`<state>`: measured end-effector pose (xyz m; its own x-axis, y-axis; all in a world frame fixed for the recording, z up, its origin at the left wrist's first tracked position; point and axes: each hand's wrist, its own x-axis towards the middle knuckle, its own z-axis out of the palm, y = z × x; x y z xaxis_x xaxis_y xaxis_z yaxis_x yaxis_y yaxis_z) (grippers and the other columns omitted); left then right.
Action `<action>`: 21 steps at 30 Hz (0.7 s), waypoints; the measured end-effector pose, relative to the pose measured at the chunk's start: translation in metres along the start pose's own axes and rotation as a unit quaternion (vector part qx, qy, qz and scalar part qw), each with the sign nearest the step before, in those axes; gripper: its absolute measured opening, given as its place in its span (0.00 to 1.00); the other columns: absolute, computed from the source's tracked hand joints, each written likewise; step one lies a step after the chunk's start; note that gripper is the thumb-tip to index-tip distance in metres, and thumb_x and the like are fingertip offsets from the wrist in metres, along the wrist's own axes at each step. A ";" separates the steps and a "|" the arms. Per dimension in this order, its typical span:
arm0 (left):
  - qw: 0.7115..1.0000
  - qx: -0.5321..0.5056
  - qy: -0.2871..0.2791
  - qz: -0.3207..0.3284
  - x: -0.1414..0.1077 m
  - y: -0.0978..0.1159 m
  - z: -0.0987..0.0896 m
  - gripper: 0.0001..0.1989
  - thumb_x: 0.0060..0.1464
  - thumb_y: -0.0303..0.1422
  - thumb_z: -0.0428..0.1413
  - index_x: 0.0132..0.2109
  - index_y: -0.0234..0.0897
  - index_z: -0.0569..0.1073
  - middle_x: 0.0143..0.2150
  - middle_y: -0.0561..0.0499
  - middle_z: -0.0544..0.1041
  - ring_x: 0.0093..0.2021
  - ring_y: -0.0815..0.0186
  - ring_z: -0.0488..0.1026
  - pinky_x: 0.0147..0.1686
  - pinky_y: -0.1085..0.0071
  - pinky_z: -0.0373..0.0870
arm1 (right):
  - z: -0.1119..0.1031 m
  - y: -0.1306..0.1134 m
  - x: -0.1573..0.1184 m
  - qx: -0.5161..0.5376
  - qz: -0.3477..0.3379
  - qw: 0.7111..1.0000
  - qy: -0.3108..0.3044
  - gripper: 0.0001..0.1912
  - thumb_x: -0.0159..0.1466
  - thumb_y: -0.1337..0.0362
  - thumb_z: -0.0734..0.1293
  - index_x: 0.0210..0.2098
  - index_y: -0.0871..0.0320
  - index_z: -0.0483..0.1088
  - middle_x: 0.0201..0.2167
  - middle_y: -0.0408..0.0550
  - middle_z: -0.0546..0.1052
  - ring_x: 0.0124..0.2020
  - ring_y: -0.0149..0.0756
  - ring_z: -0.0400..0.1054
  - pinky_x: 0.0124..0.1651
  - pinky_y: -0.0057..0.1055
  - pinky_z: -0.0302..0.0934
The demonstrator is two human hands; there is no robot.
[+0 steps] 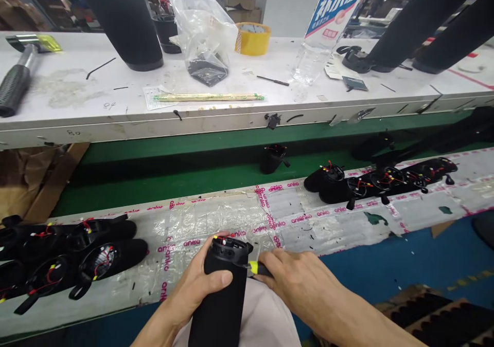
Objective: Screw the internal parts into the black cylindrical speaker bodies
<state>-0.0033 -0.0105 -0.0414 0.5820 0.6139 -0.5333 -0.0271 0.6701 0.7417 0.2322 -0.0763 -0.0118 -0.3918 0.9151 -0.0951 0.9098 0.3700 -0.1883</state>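
Observation:
A black fabric-covered cylinder (222,306) stands tilted in front of my lap, its open top showing red wires with yellow connectors. My left hand (200,280) is wrapped round its upper left side, thumb across the front. In my right hand (289,275) is a tool with a black and yellow handle (259,269). The tool's tip meets the right side of the cylinder just under the rim, beside a small black strap. The fine shape of the tip is too small to make out.
Similar cylinders with wires lie on the taped bench at left (104,265) and right (358,185). The white table (127,90) beyond holds a hammer (23,74), yellow tape (252,38), a plastic bag (204,33) and a bottle (326,28). One more cylinder (273,159) stands on the green floor.

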 end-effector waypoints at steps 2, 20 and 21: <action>1.000 0.001 -0.002 0.006 0.000 0.000 0.000 0.43 0.46 0.45 0.69 0.65 0.45 0.62 0.55 0.48 0.79 0.56 0.49 0.73 0.56 0.59 0.65 | 0.000 0.000 0.002 -0.004 -0.013 1.000 -0.003 0.12 0.71 0.59 0.70 0.43 0.54 0.61 0.30 0.40 0.74 0.26 0.41 0.75 0.23 0.36 0.42; 0.994 0.112 0.005 0.020 -0.004 0.001 0.000 0.39 0.48 0.47 0.68 0.63 0.44 0.62 0.57 0.47 0.77 0.57 0.48 0.70 0.53 0.59 0.63 | -0.016 -0.004 0.006 -0.075 -0.049 0.992 -0.091 0.10 0.73 0.58 0.67 0.39 0.53 0.62 0.25 0.41 0.74 0.18 0.42 0.70 0.20 0.40 0.34; 0.993 0.120 0.011 0.018 -0.004 0.000 0.001 0.39 0.48 0.47 0.67 0.63 0.44 0.61 0.57 0.47 0.77 0.57 0.48 0.70 0.53 0.59 0.63 | -0.017 -0.005 0.007 -0.078 -0.049 0.991 -0.100 0.10 0.74 0.58 0.66 0.39 0.54 0.63 0.25 0.41 0.74 0.18 0.42 0.70 0.20 0.40 0.34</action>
<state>-0.0050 -0.0130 -0.0388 0.5665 0.6462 -0.5115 0.1476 0.5311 0.8344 0.2276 -0.0689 0.0050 -0.4851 0.8290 -0.2782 0.8696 0.4908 -0.0535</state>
